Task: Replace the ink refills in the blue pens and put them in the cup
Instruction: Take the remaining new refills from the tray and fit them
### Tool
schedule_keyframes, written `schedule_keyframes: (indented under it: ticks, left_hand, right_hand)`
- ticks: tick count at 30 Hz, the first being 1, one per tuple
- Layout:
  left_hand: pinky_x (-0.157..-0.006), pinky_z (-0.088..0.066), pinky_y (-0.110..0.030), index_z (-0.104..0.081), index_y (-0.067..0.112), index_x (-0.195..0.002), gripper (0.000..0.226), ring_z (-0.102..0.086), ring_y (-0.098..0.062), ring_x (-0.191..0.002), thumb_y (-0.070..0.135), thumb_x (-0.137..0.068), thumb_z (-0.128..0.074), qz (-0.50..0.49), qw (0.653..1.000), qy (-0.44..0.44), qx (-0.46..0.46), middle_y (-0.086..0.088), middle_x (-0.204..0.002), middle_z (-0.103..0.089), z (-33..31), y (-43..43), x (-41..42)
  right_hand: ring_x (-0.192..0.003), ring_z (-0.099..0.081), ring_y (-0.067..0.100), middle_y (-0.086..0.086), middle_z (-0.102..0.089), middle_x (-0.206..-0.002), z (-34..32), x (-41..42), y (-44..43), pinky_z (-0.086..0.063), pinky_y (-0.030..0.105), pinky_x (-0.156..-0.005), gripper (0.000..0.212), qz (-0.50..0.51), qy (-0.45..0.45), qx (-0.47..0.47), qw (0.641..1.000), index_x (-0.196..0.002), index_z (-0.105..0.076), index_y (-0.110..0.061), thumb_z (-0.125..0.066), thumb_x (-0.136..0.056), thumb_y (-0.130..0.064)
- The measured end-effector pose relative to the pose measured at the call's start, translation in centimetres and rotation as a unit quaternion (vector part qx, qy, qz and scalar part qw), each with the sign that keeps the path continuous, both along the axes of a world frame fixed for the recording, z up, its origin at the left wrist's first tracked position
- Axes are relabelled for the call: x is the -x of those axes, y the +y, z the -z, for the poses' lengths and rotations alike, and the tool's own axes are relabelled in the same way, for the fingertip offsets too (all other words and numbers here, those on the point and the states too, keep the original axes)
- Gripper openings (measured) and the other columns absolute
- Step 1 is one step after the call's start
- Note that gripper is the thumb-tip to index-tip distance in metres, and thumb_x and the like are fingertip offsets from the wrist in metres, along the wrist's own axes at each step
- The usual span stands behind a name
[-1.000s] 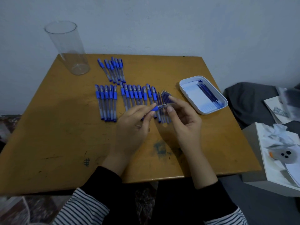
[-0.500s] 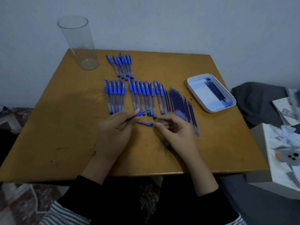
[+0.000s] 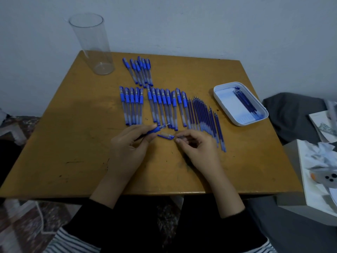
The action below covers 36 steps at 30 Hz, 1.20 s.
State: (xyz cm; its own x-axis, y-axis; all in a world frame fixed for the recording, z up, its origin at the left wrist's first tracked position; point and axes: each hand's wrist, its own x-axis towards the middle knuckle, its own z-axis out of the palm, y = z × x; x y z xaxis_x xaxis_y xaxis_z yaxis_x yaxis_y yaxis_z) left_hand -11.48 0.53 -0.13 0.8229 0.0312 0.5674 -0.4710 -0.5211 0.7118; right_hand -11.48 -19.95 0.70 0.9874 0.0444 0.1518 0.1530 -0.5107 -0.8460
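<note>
Left grip (image 3: pixel 127 143) closed round uncapped slim blue plastic pen (image 3: pixel 155 131), centre of brown wooden table (image 3: pixel 73 143), nib toward 2 o'clock. Right grip (image 3: pixel 197 148) curled; contents: cannot tell. Pen judged light, stiff, barrel slick; best held at blue sleeve behind nib.

My yellow table (image 3: pixel 73 143) bears a clear cup (image 3: pixel 94 46) far left, three groups of capped blue pens (image 3: pixel 159 105), a row of refills (image 3: pixel 204 115), a white tray (image 3: pixel 242 124), one loose cap (image 3: pixel 166 136).
</note>
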Motion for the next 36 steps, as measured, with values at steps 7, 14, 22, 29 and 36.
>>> schedule_keyframes:
  ticks: [7,14,22,29,36]
  left_hand:
    - [-0.088,-0.051,-0.013,-0.075,0.012,-0.111,0.025,-0.065,0.006,-0.101,0.009,-0.086,-0.077,0.017,1.000,-0.002,-0.017,0.014,-0.105,-0.069,-0.1,-0.1,0.1]
    - [-0.089,-0.048,-0.011,-0.076,0.013,-0.110,0.024,-0.065,0.005,-0.101,0.010,-0.086,-0.077,0.016,0.999,0.006,-0.027,0.015,-0.106,-0.069,-0.1,0.0,0.2]
    - [-0.088,-0.052,-0.015,-0.074,0.017,-0.113,0.024,-0.066,0.003,-0.101,0.019,-0.088,-0.073,0.032,0.999,0.009,-0.010,0.017,-0.106,-0.067,-0.2,0.0,0.1]
    - [-0.086,-0.049,-0.012,-0.075,0.013,-0.112,0.025,-0.066,0.000,-0.096,0.018,-0.088,-0.074,0.030,0.999,0.008,-0.017,0.009,-0.104,-0.070,0.1,0.1,0.1]
    - [-0.082,-0.054,-0.019,-0.076,0.010,-0.112,0.026,-0.068,-0.007,-0.093,0.017,-0.088,-0.075,0.044,0.999,0.002,-0.012,0.003,-0.101,-0.073,0.4,0.1,0.0]
  right_hand:
    - [-0.083,-0.065,0.001,-0.010,-0.071,-0.087,-1.5,0.3,0.1,-0.051,0.015,-0.076,0.013,0.019,0.002,-0.177,0.984,-0.101,-0.073,-0.010,-0.070,-0.089,-0.006]
    - [-0.081,-0.065,0.001,-0.005,-0.072,-0.087,-1.9,0.2,1.7,-0.051,0.016,-0.074,0.011,0.037,-0.030,-0.237,0.970,-0.099,-0.072,-0.006,-0.068,-0.089,-0.002]
    - [-0.087,-0.069,0.008,0.003,-0.073,-0.093,-2.0,-0.4,2.3,-0.054,0.020,-0.079,0.011,-0.009,-0.018,-0.212,0.977,-0.099,-0.072,-0.002,-0.067,-0.089,0.001]
    - [-0.088,-0.066,0.008,-0.004,-0.069,-0.092,-2.3,-1.1,2.0,-0.053,0.019,-0.079,0.012,-0.074,-0.001,-0.113,0.991,-0.100,-0.070,-0.013,-0.068,-0.090,-0.007]
    - [-0.094,-0.063,0.009,-0.007,-0.066,-0.098,-2.6,-2.0,0.9,-0.054,0.026,-0.082,0.021,-0.131,-0.050,0.010,0.990,-0.108,-0.068,-0.015,-0.066,-0.091,-0.027]
